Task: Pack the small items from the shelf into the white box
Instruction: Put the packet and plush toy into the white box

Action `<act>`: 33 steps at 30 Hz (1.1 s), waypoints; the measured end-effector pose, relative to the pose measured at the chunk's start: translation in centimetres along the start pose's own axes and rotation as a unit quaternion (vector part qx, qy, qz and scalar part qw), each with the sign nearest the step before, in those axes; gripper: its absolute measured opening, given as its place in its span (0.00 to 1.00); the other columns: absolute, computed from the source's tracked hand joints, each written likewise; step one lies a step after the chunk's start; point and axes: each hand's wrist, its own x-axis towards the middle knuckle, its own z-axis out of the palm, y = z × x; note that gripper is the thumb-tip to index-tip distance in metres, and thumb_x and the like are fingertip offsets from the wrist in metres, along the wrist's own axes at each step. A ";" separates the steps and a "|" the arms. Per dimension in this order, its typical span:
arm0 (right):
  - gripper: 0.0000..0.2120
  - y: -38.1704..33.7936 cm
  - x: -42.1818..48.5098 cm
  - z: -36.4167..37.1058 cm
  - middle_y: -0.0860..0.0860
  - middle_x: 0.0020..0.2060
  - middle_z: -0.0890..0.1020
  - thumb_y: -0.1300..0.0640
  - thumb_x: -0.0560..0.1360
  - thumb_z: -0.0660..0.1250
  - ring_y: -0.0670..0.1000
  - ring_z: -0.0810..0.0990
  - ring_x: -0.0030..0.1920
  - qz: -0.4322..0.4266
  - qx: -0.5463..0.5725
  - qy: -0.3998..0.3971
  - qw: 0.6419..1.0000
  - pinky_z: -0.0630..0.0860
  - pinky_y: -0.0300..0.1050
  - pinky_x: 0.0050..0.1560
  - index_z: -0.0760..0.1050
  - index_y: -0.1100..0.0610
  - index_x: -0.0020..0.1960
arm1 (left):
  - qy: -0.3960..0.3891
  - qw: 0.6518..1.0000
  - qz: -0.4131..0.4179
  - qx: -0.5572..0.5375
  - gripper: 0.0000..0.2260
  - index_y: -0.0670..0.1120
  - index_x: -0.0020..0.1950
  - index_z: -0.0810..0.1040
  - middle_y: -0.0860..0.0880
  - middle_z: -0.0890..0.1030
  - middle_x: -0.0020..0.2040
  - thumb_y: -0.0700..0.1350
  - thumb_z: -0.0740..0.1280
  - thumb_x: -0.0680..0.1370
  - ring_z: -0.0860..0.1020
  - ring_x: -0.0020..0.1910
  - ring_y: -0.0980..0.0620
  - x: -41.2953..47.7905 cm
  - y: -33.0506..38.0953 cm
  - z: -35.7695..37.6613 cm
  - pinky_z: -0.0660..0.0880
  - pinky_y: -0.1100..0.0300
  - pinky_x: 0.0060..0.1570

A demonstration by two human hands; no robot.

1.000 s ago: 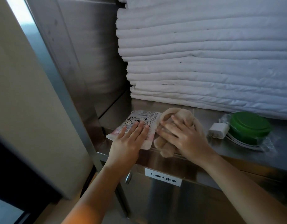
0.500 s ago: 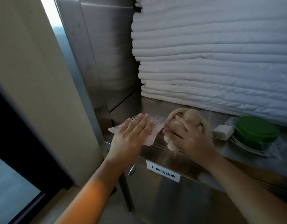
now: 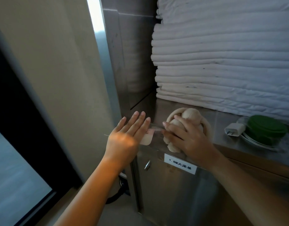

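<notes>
A beige plush toy (image 3: 190,115) lies at the front edge of the steel shelf (image 3: 217,123), and my right hand (image 3: 187,139) is closed over it. Left of it, a flat printed packet (image 3: 147,139) sticks out over the shelf edge. Most of it is hidden under my left hand (image 3: 125,137), whose fingers lie stretched on top with the thumb out of sight beneath. A white charger plug (image 3: 235,128) and a green-lidded round tub (image 3: 267,129) in clear wrap sit further right. No white box is in view.
A tall stack of folded white sheets (image 3: 222,62) fills the back of the shelf. The steel cabinet wall (image 3: 124,62) stands just left of my left hand. A white label (image 3: 180,163) marks the shelf front, and a dark doorway (image 3: 18,111) lies to the left.
My left hand has slid the packet left and towards the shelf edge, so it now overhangs. My right hand has kept its hold on the plush toy. The view has swung left.
</notes>
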 end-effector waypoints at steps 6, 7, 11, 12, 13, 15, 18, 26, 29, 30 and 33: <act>0.12 -4.0 2.4 -1.4 0.56 0.58 0.80 0.63 0.74 0.65 0.64 0.79 0.55 -0.007 0.011 0.015 1.000 0.78 0.57 0.49 0.80 0.59 0.56 | -0.020 0.999 -0.028 0.018 0.21 0.38 0.58 0.79 0.40 0.79 0.58 0.37 0.76 0.66 0.77 0.58 0.42 -4.4 -1.4 -3.3 0.73 0.45 0.56; 0.12 -4.9 2.9 -1.7 0.56 0.58 0.80 0.63 0.74 0.64 0.65 0.78 0.55 -0.013 0.012 0.018 1.000 0.78 0.57 0.50 0.80 0.59 0.56 | -0.021 0.999 -0.037 0.017 0.21 0.38 0.58 0.79 0.40 0.79 0.58 0.37 0.76 0.66 0.77 0.58 0.42 -5.3 -1.6 -3.8 0.73 0.45 0.55; 0.21 -8.8 4.9 -2.4 0.59 0.58 0.79 0.67 0.64 0.77 0.68 0.77 0.56 -0.013 0.073 0.004 0.997 0.78 0.60 0.48 0.80 0.63 0.56 | -0.038 0.997 -0.059 0.029 0.22 0.38 0.58 0.79 0.40 0.79 0.58 0.35 0.77 0.65 0.78 0.57 0.43 -8.9 -2.5 -5.9 0.75 0.45 0.52; 0.23 -9.7 5.5 -2.6 0.59 0.58 0.79 0.67 0.62 0.78 0.69 0.77 0.55 -0.014 0.091 -0.004 0.996 0.78 0.61 0.46 0.80 0.63 0.56 | -0.042 0.996 -0.065 0.032 0.20 0.38 0.58 0.79 0.40 0.79 0.58 0.35 0.76 0.66 0.78 0.57 0.43 -9.8 -2.7 -6.5 0.76 0.45 0.51; 0.24 -10.7 6.0 -2.7 0.60 0.57 0.79 0.67 0.60 0.79 0.70 0.77 0.54 -0.019 0.107 -0.011 0.994 0.79 0.61 0.44 0.80 0.64 0.55 | -0.040 0.996 -0.071 0.033 0.17 0.38 0.58 0.79 0.40 0.79 0.58 0.34 0.73 0.69 0.78 0.57 0.43 -10.7 -3.0 -7.0 0.77 0.44 0.51; 0.24 -12.5 7.2 -3.0 0.60 0.56 0.80 0.67 0.59 0.79 0.69 0.78 0.53 -0.036 0.130 -0.011 0.991 0.80 0.60 0.42 0.80 0.63 0.55 | -0.040 0.995 -0.089 0.035 0.15 0.38 0.58 0.79 0.40 0.79 0.58 0.36 0.63 0.73 0.78 0.57 0.42 -12.3 -3.5 -8.2 0.78 0.44 0.50; 0.21 -15.4 8.5 -2.7 0.60 0.56 0.80 0.66 0.62 0.78 0.68 0.79 0.52 -0.056 0.155 0.013 0.986 0.79 0.60 0.41 0.81 0.62 0.54 | -0.042 0.992 -0.109 0.048 0.15 0.37 0.57 0.79 0.39 0.79 0.58 0.36 0.65 0.72 0.78 0.56 0.41 -14.7 -4.5 -9.9 0.76 0.43 0.50; 0.17 -22.4 12.3 -1.1 0.58 0.55 0.81 0.65 0.65 0.76 0.67 0.79 0.52 -0.085 0.191 0.073 0.975 0.79 0.59 0.44 0.81 0.61 0.53 | -0.093 0.977 -0.180 0.067 0.25 0.38 0.58 0.79 0.40 0.78 0.59 0.35 0.79 0.62 0.77 0.58 0.40 -20.5 -7.3 -14.3 0.75 0.41 0.52; 0.17 -24.5 13.7 -0.7 0.58 0.56 0.81 0.65 0.66 0.76 0.67 0.79 0.52 -0.097 0.210 0.080 0.970 0.79 0.59 0.46 0.81 0.62 0.54 | -0.101 0.970 -0.204 0.081 0.25 0.38 0.59 0.79 0.40 0.78 0.60 0.36 0.78 0.63 0.76 0.59 0.40 -22.5 -8.3 -15.4 0.74 0.41 0.53; 0.16 -25.1 14.1 -0.6 0.58 0.55 0.81 0.65 0.66 0.75 0.67 0.79 0.52 -0.103 0.213 0.083 0.968 0.79 0.58 0.46 0.81 0.61 0.53 | -0.103 0.968 -0.212 0.086 0.24 0.38 0.58 0.79 0.40 0.78 0.60 0.36 0.78 0.63 0.76 0.59 0.40 -23.1 -8.7 -15.6 0.73 0.41 0.53; 0.10 -26.7 15.8 0.1 0.58 0.54 0.81 0.64 0.72 0.68 0.66 0.80 0.50 -0.119 0.225 0.100 0.962 0.79 0.57 0.45 0.82 0.61 0.52 | -0.116 0.960 -0.234 0.102 0.25 0.38 0.58 0.79 0.39 0.78 0.59 0.38 0.79 0.62 0.76 0.59 0.39 -24.6 -9.8 -16.2 0.74 0.41 0.53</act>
